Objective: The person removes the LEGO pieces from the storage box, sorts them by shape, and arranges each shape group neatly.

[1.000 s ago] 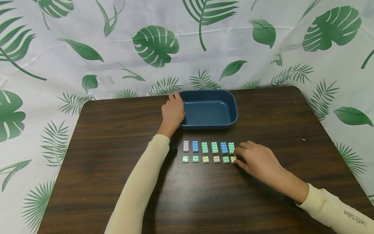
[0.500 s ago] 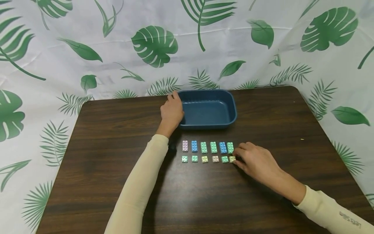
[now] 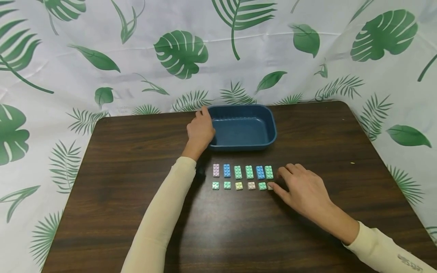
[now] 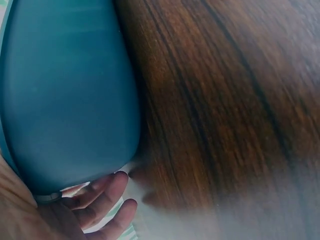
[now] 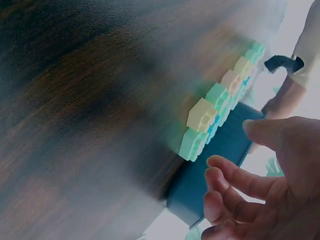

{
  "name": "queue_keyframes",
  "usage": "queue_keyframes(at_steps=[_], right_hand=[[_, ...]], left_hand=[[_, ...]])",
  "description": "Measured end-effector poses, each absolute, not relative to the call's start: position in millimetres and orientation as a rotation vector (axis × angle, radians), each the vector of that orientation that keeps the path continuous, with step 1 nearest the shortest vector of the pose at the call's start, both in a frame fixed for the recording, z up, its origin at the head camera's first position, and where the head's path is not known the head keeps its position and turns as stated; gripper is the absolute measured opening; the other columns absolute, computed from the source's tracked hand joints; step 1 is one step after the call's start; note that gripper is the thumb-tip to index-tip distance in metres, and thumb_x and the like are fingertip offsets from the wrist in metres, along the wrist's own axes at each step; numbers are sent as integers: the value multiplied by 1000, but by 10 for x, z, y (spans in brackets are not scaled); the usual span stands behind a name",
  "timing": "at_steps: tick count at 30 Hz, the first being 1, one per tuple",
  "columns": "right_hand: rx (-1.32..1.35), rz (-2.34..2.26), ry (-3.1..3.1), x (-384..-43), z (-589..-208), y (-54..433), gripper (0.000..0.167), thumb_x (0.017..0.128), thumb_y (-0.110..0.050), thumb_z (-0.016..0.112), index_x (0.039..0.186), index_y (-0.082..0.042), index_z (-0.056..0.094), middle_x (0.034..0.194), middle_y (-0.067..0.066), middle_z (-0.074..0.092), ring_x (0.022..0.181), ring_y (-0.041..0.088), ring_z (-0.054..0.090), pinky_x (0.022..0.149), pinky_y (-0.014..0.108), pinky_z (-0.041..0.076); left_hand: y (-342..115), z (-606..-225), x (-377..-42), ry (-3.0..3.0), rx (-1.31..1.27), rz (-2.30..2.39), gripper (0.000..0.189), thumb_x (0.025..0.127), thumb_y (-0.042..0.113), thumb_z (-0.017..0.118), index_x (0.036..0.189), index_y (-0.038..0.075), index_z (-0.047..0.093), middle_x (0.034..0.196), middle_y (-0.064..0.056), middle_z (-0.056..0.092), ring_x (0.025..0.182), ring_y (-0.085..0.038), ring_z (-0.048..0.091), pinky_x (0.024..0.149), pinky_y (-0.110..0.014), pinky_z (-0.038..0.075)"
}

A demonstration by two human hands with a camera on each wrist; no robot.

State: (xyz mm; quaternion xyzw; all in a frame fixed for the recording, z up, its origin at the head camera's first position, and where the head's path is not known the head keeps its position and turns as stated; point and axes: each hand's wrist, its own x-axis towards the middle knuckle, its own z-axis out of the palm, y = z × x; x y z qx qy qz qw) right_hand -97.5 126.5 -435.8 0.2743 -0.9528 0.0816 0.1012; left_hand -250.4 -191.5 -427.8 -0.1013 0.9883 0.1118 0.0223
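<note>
My left hand (image 3: 200,129) grips the left end of a dark blue plastic bin (image 3: 240,147) at the back of the table; its fingers (image 4: 116,186) curl by the bin's end. Two rows of toy building bricks stand in front. The back row has longer bricks, among them a pink one (image 3: 216,170), a blue one (image 3: 227,170) and green ones (image 3: 249,172). Small square bricks make up the front row, ending at the right in a yellow brick (image 5: 201,115). Beside that end, my right hand (image 3: 305,191) has thumb and fingers apart with nothing between them; the thumb partly hides the yellow brick in the head view.
The dark wood-grain table (image 3: 136,151) spreads around the bricks and bin. A white cloth with green leaf prints (image 3: 136,57) hangs behind and at the sides. A tiny yellow speck (image 3: 352,163) lies on the table at the right.
My right thumb and fingers have spread and drawn slightly away from the right end of the brick rows, where they were close on the yellow brick. The left hand stays at the bin.
</note>
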Motion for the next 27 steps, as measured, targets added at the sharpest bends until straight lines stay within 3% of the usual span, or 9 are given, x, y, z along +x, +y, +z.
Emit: queue_keyframes(at_steps=[5,11,15,19,27], right_hand=[[824,290,-2769,-998,-4370,1222,42,88,-48,83,101,-8,76,95,10,73,83,27,66,63,43,58],[797,347,-2743,-1065,-4361,1249,32,89,-42,83,98,-12,76,94,7,74,83,25,65,60,40,57],[771,403,-2731,-1190,-4396,1344,23,90,-37,83,91,-17,72,86,2,70,74,18,58,51,31,45],[702,479,-2745,-1320,-4445,1452,22,92,-35,82,89,-18,69,85,0,66,72,16,52,51,27,37],[601,569,-2792,-1678,-4394,1612,21,96,-31,79,97,-13,69,96,8,66,85,24,58,61,38,45]], left_hand=[[-1972,-4285,-2508,3060,-343,373,63,104,22,60,158,8,30,146,-18,56,92,-35,71,85,-54,60],[-1967,-4298,-2554,3098,-331,427,66,109,33,54,164,9,27,150,-16,58,103,-37,72,88,-56,60],[-1957,-4303,-2581,3132,-329,515,62,111,45,46,160,11,32,134,-15,69,96,-37,73,81,-55,60],[-1998,-4294,-2555,3116,-375,731,65,109,58,41,156,15,35,119,-13,74,87,-36,72,77,-54,58],[-2477,-4185,-2357,3226,-286,951,102,91,90,41,159,15,34,150,-12,58,115,-37,68,92,-58,55]])
